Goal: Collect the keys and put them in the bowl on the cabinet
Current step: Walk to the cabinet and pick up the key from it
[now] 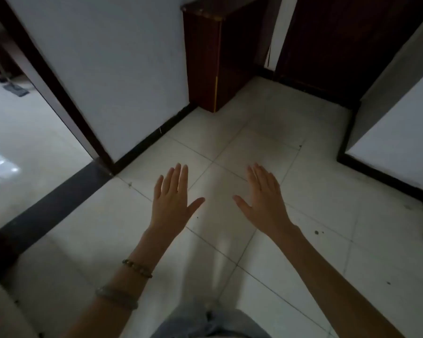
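Note:
My left hand (pixel 172 197) and my right hand (pixel 263 197) are both stretched out flat over the white tiled floor, palms down, fingers apart, holding nothing. Two bead bracelets sit on my left forearm. A dark red wooden cabinet (pixel 204 57) stands against the wall ahead, at the top middle of the view, well beyond both hands. Only a sliver of its top edge shows. No keys and no bowl are visible.
A white wall (pixel 103 69) with black skirting runs on the left, with a doorway (pixel 17 132) into a brighter room beyond it. A dark wooden door (pixel 340 45) stands at the back right. Another white wall corner (pixel 396 147) juts in on the right.

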Demonstrator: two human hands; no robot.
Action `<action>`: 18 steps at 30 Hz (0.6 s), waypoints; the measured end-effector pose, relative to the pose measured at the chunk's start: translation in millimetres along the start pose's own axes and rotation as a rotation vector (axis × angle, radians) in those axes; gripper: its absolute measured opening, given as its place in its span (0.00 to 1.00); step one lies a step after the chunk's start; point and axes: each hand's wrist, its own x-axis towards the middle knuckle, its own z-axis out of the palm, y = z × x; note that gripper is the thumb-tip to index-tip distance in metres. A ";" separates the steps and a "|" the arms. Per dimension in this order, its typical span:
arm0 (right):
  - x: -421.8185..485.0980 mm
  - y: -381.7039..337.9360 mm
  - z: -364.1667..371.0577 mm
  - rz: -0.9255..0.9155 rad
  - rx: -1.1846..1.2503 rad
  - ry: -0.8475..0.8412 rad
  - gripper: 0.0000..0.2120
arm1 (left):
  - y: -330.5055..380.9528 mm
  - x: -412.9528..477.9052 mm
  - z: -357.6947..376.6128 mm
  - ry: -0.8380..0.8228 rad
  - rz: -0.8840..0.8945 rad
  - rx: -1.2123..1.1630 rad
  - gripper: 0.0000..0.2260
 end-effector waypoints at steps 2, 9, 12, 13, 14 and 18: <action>6.4 3.4 -0.5 -0.014 0.012 0.028 0.35 | -0.5 3.0 2.0 0.015 -0.018 -0.012 0.39; 41.9 18.5 3.8 -0.019 0.014 0.014 0.35 | -1.0 28.4 15.5 0.001 -0.030 -0.007 0.39; 71.5 31.2 7.3 -0.014 0.007 0.020 0.35 | -4.3 61.9 20.3 0.014 -0.025 -0.008 0.39; 84.0 35.2 8.0 -0.009 0.005 0.026 0.35 | -6.2 75.7 22.1 0.015 -0.025 -0.007 0.39; 97.7 38.9 8.7 -0.007 0.002 0.034 0.34 | -8.3 91.0 24.4 0.014 -0.021 -0.007 0.39; 165.1 51.5 12.9 -0.016 0.000 0.039 0.34 | -19.8 164.0 36.9 0.009 -0.015 0.004 0.39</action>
